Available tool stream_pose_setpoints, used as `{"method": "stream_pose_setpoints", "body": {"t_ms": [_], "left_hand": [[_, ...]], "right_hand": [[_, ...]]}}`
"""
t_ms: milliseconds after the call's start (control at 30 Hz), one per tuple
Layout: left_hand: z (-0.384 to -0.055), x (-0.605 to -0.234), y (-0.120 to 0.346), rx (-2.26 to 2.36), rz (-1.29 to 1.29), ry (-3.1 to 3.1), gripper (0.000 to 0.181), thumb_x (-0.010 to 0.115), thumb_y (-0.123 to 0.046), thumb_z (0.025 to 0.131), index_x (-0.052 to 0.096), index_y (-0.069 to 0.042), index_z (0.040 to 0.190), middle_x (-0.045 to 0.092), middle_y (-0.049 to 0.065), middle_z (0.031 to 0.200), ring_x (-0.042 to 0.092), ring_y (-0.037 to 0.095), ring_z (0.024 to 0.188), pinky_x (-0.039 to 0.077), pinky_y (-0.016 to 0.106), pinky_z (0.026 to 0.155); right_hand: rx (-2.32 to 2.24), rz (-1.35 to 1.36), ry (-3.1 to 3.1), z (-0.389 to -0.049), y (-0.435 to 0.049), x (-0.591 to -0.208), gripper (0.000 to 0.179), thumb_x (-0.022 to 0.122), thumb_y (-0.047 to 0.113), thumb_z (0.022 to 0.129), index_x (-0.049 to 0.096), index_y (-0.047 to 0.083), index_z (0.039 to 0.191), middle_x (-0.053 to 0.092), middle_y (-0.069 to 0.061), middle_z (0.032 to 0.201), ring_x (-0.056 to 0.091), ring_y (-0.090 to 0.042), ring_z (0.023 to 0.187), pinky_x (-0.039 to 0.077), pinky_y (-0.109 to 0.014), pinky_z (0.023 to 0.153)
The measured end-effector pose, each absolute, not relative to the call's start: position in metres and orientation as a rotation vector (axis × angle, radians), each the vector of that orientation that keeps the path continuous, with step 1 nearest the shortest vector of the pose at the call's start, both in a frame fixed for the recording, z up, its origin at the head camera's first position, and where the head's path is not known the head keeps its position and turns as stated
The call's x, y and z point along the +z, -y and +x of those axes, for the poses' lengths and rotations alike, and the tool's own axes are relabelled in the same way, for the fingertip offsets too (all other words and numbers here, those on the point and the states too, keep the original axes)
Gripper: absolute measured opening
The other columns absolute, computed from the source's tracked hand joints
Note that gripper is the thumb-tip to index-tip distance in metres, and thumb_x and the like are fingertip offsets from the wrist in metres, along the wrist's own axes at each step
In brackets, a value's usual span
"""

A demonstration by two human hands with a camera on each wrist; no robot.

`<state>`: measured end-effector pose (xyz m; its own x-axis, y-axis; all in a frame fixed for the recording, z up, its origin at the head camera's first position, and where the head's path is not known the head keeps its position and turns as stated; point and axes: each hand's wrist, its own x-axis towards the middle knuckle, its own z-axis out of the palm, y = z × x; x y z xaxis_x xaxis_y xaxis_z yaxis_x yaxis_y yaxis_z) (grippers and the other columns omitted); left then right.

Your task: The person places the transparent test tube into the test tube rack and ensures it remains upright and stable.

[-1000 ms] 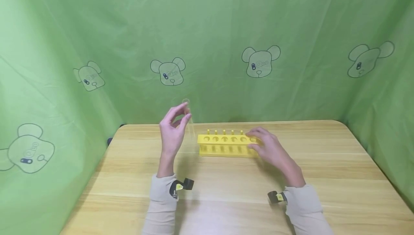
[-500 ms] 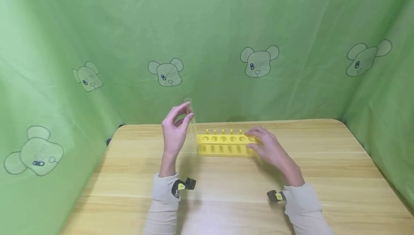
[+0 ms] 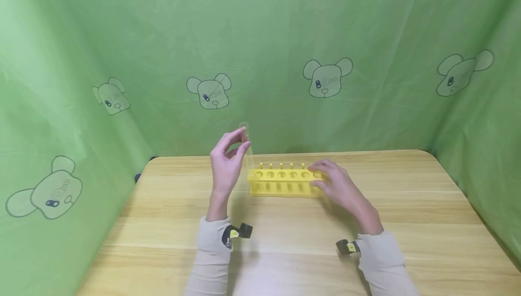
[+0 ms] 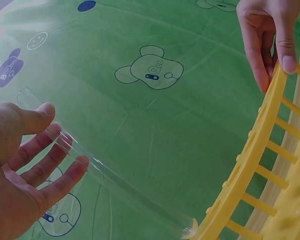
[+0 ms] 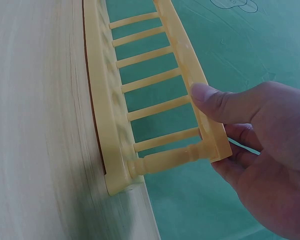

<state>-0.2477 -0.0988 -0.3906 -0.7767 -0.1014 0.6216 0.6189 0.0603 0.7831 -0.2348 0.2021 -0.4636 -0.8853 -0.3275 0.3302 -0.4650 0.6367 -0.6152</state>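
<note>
In the head view my left hand (image 3: 226,164) pinches a clear glass test tube (image 3: 250,156) near its open rim, between thumb and fingertips. The tube leans, its lower end at the left end of a yellow test tube rack (image 3: 281,193). The left wrist view has the tube's rounded bottom (image 4: 190,229) right at the rack's upper plate (image 4: 257,145), close to the end hole. My right hand (image 3: 341,186) grips the rack's right end. In the right wrist view its thumb (image 5: 210,97) lies on one side of the upper plate, fingers on the other.
The rack stands on a light wooden table (image 3: 293,228), a row of round holes along its top and short pegs along its back. Green curtain (image 3: 260,60) with printed bear heads encloses the table's back and sides.
My left hand has moved to the right with the test tube, bringing the tube's lower end to the rack's left end. The right hand and the rack have stayed in place.
</note>
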Motion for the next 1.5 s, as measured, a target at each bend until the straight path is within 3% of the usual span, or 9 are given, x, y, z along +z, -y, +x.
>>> {"method": "stream_pose_setpoints", "body": {"t_ms": [467, 733, 1033, 1500], "left_hand": [[-0.230, -0.368, 0.087, -1.753, -0.510, 1.834, 0.036, 0.070, 0.012, 0.089, 0.065, 0.009, 0.125, 0.067, 0.025, 0.108, 0.067, 0.035, 0.104, 0.062, 0.032, 0.086], [-0.247, -0.387, 0.084, -1.766, -0.521, 1.832, 0.038, 0.071, 0.011, 0.090, 0.065, 0.008, 0.127, 0.067, 0.026, 0.111, 0.067, 0.037, 0.106, 0.063, 0.036, 0.087], [-0.248, -0.391, 0.082, -1.788, -0.567, 1.810, 0.037, 0.074, 0.002, 0.091, 0.068, 0.000, 0.127, 0.069, 0.019, 0.111, 0.068, 0.030, 0.105, 0.063, 0.040, 0.087], [-0.248, -0.395, 0.077, -1.781, -0.577, 1.812, 0.036, 0.074, 0.001, 0.091, 0.068, -0.001, 0.127, 0.069, 0.017, 0.110, 0.068, 0.028, 0.106, 0.063, 0.038, 0.088]], "right_hand": [[1.063, 0.661, 2.670, -0.234, -0.202, -0.463, 0.042, 0.078, 0.002, 0.088, 0.066, -0.003, 0.128, 0.062, -0.019, 0.129, 0.058, -0.041, 0.120, 0.048, -0.059, 0.107], [1.063, 0.657, 2.684, -0.235, -0.203, -0.462, 0.042, 0.077, 0.002, 0.089, 0.065, -0.004, 0.129, 0.061, -0.020, 0.129, 0.058, -0.041, 0.121, 0.047, -0.058, 0.108], [1.063, 0.652, 2.692, -0.235, -0.202, -0.462, 0.042, 0.077, 0.002, 0.089, 0.065, -0.004, 0.129, 0.062, -0.020, 0.130, 0.058, -0.041, 0.121, 0.047, -0.057, 0.108], [1.048, 0.660, 2.679, -0.233, -0.202, -0.463, 0.042, 0.078, 0.001, 0.088, 0.065, -0.004, 0.128, 0.062, -0.020, 0.129, 0.058, -0.041, 0.121, 0.048, -0.057, 0.108]]}}
